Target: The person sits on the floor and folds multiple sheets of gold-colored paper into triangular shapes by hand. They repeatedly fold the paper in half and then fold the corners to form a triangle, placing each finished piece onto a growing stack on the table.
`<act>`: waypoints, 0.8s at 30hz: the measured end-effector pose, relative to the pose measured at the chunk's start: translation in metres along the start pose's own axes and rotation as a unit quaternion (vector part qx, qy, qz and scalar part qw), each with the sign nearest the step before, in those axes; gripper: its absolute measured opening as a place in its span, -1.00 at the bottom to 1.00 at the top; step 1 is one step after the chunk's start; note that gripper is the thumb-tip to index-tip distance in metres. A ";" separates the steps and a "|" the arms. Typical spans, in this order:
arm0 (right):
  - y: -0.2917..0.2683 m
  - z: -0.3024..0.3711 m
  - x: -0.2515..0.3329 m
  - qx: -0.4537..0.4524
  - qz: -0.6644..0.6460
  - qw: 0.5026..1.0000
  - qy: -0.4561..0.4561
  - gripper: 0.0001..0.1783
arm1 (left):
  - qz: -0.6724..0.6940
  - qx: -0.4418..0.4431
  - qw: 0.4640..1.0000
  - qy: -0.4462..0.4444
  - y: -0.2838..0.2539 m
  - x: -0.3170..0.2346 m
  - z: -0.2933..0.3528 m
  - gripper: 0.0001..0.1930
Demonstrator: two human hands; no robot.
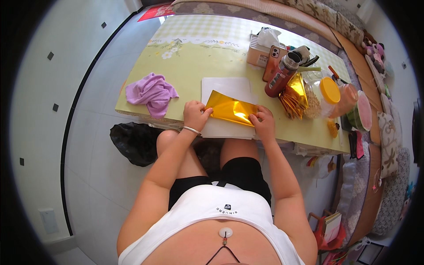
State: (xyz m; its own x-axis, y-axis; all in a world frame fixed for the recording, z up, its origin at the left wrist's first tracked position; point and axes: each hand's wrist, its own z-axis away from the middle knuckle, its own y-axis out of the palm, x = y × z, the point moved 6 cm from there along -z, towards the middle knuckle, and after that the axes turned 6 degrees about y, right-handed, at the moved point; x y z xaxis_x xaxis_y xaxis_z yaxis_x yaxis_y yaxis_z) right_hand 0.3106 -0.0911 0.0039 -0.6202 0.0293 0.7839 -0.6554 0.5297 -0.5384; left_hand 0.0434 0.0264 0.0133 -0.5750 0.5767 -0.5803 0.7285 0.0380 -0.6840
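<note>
Stretched between both hands is a shiny gold foil sheet [233, 108], a flat strip longer than it is tall. My left hand [196, 115] pinches its left end, thumb on top. At the lower right corner my right hand [263, 123] closes thumb and fingers on the same sheet. The foil slants slightly down to the right, over white paper [223, 85] at the table's near edge. Whether the foil touches the paper, I cannot tell. A pile of folded gold foil [295, 98] stands to the right of my hands.
On the table [194, 59], a crumpled purple cloth [152, 93] lies left. To the right stand a red flask [282, 76], a phone [274, 62], a tissue box [259, 49], a yellow-lidded jar [326, 93] and a cut watermelon [361, 112]. A black plastic bag [133, 143] sits below the left edge.
</note>
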 end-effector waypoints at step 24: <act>0.007 0.000 0.003 -0.066 0.072 0.995 0.008 -0.70 | -0.074 0.087 0.942 0.315 0.020 -0.037 -0.004 -0.67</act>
State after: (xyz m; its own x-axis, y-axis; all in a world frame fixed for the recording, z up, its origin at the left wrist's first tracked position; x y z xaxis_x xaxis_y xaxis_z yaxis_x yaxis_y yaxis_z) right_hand 0.3041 -0.0875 0.0018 -0.6959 0.1266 0.7069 -0.4971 0.6255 -0.6013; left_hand 0.0808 0.0089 0.0224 -0.2911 0.9475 -0.1322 0.5538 0.0543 -0.8309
